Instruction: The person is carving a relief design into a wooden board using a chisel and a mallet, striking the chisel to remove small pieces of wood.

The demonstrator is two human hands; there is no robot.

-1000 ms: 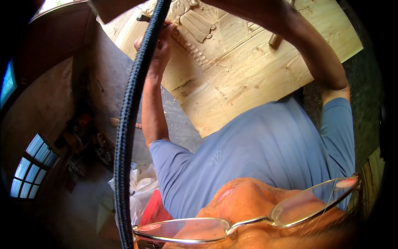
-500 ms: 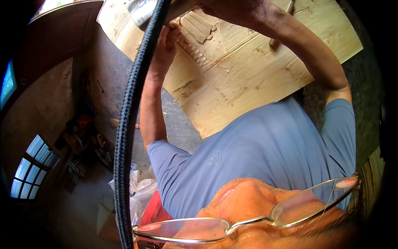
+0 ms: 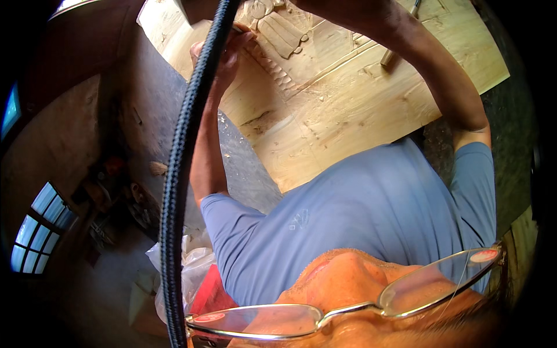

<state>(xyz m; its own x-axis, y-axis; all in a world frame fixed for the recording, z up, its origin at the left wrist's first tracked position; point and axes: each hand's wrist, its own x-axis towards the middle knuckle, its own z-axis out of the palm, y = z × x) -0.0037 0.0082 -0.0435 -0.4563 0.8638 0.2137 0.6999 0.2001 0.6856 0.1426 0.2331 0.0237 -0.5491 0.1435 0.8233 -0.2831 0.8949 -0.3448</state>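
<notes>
A steady tool angle and shallow, even cuts would likely serve best along the scalloped strip of a carved wooden board, spread before the blue shirt. The left hand curls around a slim tool beside that strip; the right hand lies beyond the upper edge, its grip impossible to tell.

On the board, a tool lies right of the carved figure.

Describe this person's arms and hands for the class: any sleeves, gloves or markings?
The left sleeve and right sleeve are short and blue-grey. Below them, the left forearm and right forearm are bare, without visible markings. The left hand shows no glove; the right hand is out of view. A black braided cord crosses before the left forearm.
</notes>
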